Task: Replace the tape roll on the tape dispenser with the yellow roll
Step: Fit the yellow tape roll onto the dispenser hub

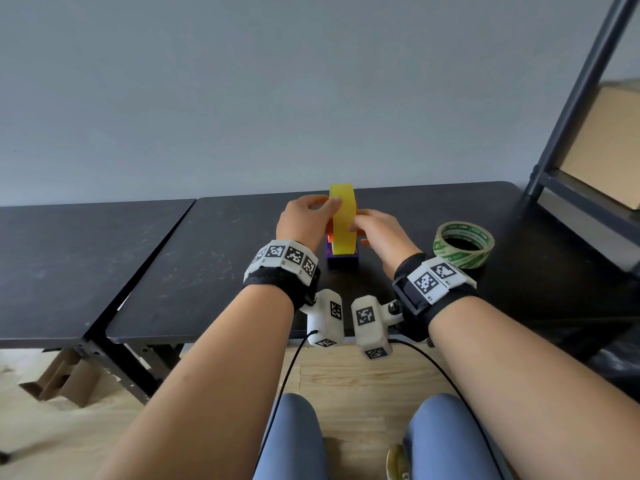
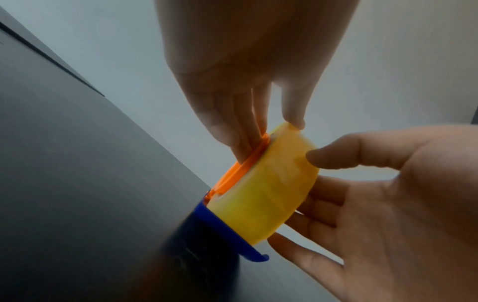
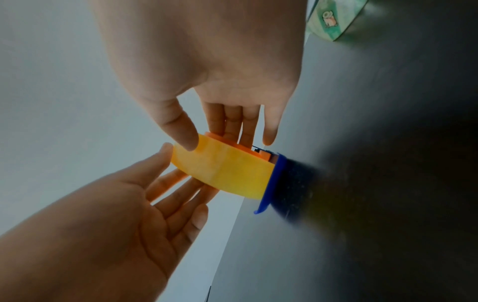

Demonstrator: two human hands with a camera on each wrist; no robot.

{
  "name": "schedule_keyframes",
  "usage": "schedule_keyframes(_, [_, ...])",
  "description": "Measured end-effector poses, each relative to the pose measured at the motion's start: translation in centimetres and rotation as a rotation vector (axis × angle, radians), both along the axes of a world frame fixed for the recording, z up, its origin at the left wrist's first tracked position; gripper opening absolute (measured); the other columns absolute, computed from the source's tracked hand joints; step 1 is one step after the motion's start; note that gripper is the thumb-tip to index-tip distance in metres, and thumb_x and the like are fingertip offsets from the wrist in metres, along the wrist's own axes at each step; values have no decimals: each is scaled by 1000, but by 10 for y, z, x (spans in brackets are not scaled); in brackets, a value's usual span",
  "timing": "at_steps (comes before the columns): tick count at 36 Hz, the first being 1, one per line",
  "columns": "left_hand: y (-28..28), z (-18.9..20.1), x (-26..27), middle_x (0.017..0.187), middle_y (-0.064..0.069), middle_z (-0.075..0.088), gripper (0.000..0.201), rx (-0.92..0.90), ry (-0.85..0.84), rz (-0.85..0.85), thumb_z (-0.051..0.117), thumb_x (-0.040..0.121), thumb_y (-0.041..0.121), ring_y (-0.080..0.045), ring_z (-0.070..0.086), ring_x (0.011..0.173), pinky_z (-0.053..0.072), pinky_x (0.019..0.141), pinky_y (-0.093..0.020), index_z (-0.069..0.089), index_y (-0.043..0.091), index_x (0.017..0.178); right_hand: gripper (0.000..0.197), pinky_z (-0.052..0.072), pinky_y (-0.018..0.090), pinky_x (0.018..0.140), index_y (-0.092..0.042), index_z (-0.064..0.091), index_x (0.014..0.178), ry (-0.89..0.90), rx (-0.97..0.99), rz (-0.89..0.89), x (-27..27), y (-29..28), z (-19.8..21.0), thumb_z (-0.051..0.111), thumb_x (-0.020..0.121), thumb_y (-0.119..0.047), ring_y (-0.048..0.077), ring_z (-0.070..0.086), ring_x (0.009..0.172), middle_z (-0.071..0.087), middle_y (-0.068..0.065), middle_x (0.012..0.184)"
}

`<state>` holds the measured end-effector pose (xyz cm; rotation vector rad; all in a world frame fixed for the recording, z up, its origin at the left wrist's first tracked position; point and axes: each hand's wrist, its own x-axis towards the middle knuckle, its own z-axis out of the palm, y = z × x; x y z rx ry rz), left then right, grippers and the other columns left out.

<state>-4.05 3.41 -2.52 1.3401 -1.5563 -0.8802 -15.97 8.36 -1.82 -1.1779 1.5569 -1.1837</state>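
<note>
The yellow roll [image 1: 343, 220] [image 2: 266, 190] [image 3: 227, 169] stands on edge in the tape dispenser, whose blue base [image 1: 343, 262] [image 2: 227, 230] rests on the black table [image 1: 207, 254]. An orange side piece [image 2: 232, 173] of the dispenser lies against the roll. My left hand [image 1: 325, 207] [image 2: 269, 132] pinches the roll from the left, thumb on its rim, fingers along the orange piece. My right hand [image 1: 360, 226] [image 3: 217, 141] holds it from the right, thumb on the yellow band, fingers down the far side. The dispenser's hub is hidden.
A green-printed tape roll [image 1: 464, 244] [image 3: 333, 20] lies flat on the table to the right of my right wrist. A dark metal shelf [image 1: 588, 133] holding a cardboard box [image 1: 609, 143] stands at the far right. A second black table [image 1: 69, 258] adjoins on the left.
</note>
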Motion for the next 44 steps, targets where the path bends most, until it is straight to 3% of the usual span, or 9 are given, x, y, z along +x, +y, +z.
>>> schedule_keyframes(4, [-3,1,1,87,1,77,44,0,-14,-18,61,81,54,-18,74,79,60,79,-41,70,26,113,16,46,29,83,-18,62,98,19,-3,19,0,3,1,53,89,-10,18,61,98,66,4,104])
schedule_keyframes(9, [-2,2,6,96,-4,74,38,75,82,-90,61,89,28,-13,70,74,52,63,-24,65,17,126,15,44,21,70,-21,58,102,7,1,19,1,1,-2,52,92,-11,7,57,83,61,-4,94])
schedule_keyframes(13, [1,-2,10,99,-7,73,48,102,112,-141,59,85,12,-14,68,77,51,63,-24,60,17,132,9,45,34,93,-19,58,100,13,25,-11,4,-1,0,53,93,-16,19,58,103,62,4,109])
schedule_keyframes(17, [0,-4,10,100,-7,74,48,88,127,-152,60,87,13,-14,69,80,52,66,-24,58,18,134,9,45,38,96,-17,58,99,38,49,-24,5,-2,2,53,94,-22,21,58,104,62,7,112])
schedule_keyframes(21, [-1,-5,8,102,-5,73,46,76,132,-146,61,87,17,-12,69,81,51,67,-24,58,20,134,8,48,28,75,-15,58,98,14,62,-39,5,-2,4,53,94,-20,19,58,95,61,6,105])
schedule_keyframes(26, [-4,-6,7,96,-3,72,42,48,132,-115,63,89,23,-10,68,74,51,64,-24,61,19,130,26,47,39,95,-5,64,112,56,71,-36,6,2,7,52,89,-10,29,61,109,64,17,119])
schedule_keyframes(33, [-9,-5,4,88,-2,72,38,23,117,-80,63,88,31,-13,69,71,50,58,-23,66,17,124,29,45,44,100,1,64,111,30,69,-49,7,6,8,52,88,-10,32,61,111,64,20,121])
schedule_keyframes(37, [-10,-5,5,86,-1,73,39,24,109,-81,63,88,33,-12,69,69,51,59,-23,66,17,124,14,46,41,98,-11,61,99,-8,77,-47,7,4,10,52,91,-18,21,60,96,66,14,118])
schedule_keyframes(44, [-11,-5,5,86,-2,73,39,19,98,-69,64,87,34,-13,70,70,51,58,-24,66,17,122,29,47,43,97,-7,65,107,-38,93,-78,9,6,11,55,87,-25,28,63,109,67,16,118])
